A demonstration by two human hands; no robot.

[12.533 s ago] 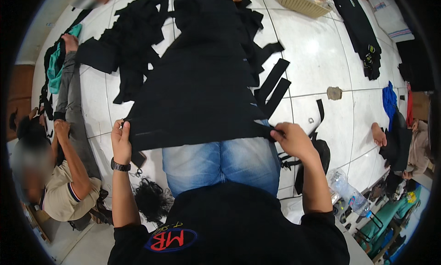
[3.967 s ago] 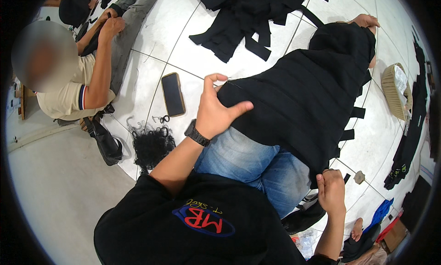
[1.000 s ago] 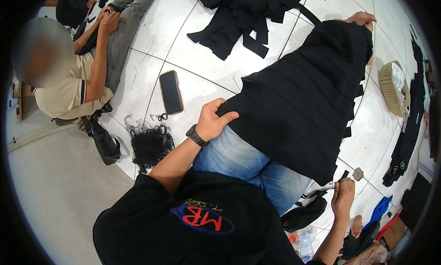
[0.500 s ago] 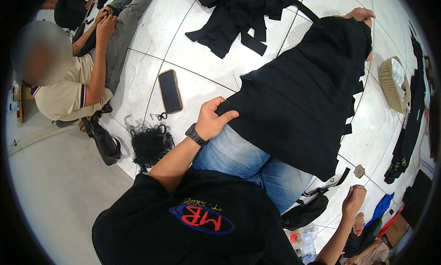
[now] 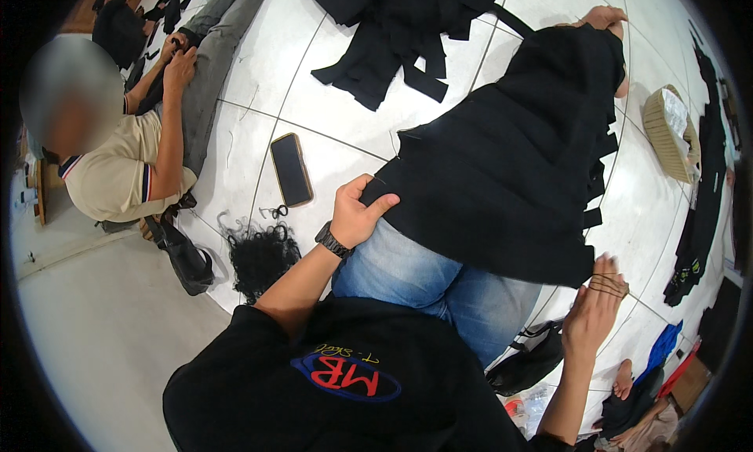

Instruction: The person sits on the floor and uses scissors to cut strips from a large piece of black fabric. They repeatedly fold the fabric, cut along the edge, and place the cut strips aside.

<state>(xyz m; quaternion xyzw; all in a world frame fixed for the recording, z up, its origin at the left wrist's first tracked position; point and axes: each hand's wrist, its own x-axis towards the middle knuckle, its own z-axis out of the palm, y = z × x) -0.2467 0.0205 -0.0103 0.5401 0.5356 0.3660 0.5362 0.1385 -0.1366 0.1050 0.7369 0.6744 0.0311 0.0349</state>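
Note:
A wide black cloth piece (image 5: 502, 162) lies across my lap and outstretched leg, its right side cut into short strips. My left hand (image 5: 357, 210), with a dark watch (image 5: 332, 240) on the wrist, pinches the cloth's left edge between thumb and fingers. A short thread end stands out beside that grip. My right hand (image 5: 594, 315) is at the cloth's lower right corner, fingers stretched out and slightly blurred. Loops of dark thread (image 5: 608, 285) run across those fingers. Whether the right thumb touches the cloth, I cannot tell.
Left of my legs a phone (image 5: 291, 170) lies on white tiles above a tangle of black thread (image 5: 263, 262). Black cloth strips (image 5: 384, 52) are heaped ahead. A basket (image 5: 667, 134) stands right, a black bag (image 5: 533, 358) near my hip. Another person (image 5: 125, 170) sits left.
My right hand has moved up and left to the cloth's corner, its fingers now stretched out. That corner lies a little farther up and right. My left hand keeps its pinch.

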